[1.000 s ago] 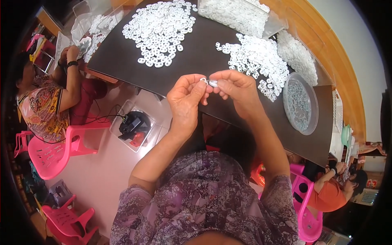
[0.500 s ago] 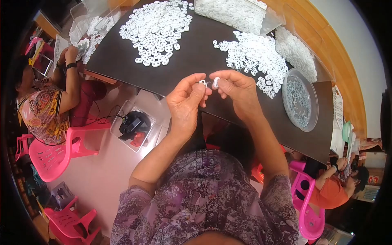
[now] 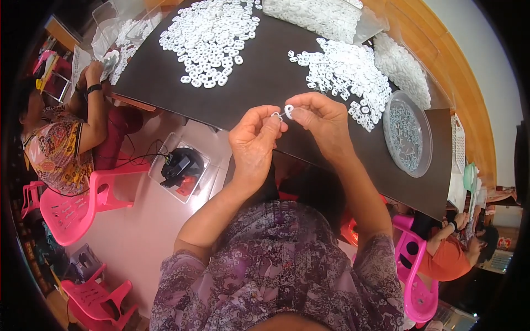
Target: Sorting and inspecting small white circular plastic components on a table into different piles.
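Note:
Over the table's near edge my left hand (image 3: 253,142) pinches a small white plastic piece (image 3: 277,116) between thumb and fingers. Facing it, my right hand (image 3: 327,126) grips a white oval plastic piece (image 3: 289,110) with a hole in it. A thin metal screw (image 3: 282,114) bridges the narrow gap between the two pieces. Fingertips hide much of both pieces. Beyond my hands a heap of small white pieces (image 3: 348,69) lies to the right, and a heap of white two-holed ovals (image 3: 212,36) to the left.
A round clear tub (image 3: 426,149) of screws stands at the table's right. Clear bins (image 3: 381,25) of white parts line the far side. Two people (image 3: 55,143) sit nearby, left and lower right, beside pink chairs (image 3: 63,212). A clear box (image 3: 207,165) with cables is at left.
My left hand has shifted slightly right and down, still pinching its piece. The right-hand oval has turned, its hole now showing, and the screw between the pieces is more visible.

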A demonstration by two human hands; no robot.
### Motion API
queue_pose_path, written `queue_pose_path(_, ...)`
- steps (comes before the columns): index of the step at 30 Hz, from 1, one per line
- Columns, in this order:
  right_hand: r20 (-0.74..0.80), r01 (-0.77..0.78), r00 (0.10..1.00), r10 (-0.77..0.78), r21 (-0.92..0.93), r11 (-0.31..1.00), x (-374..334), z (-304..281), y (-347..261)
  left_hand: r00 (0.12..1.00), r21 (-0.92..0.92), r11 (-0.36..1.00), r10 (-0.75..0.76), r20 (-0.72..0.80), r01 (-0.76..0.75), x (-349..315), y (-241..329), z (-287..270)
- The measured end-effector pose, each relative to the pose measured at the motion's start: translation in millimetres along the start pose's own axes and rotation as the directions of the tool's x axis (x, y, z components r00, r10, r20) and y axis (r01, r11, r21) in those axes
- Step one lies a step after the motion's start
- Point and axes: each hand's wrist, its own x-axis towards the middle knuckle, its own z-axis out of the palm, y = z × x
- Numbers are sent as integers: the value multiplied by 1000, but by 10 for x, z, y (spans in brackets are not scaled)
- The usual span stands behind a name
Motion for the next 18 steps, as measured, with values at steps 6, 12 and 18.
queue_pose_path(6,-6,28,1000,-28,-12,1000,16,4,38,998,28,998,57,-8,-57,-15,-40,11)
queue_pose_path(12,-14,19,1000,-19,-47,999,26,16,30,1000,88,996,20,-23,-18,-19,-6,15)
queue_pose_path(18,-21,78,996,-81,-129,989,11,41,55,998,75,996,51,-30,-49,-24,-27,1)
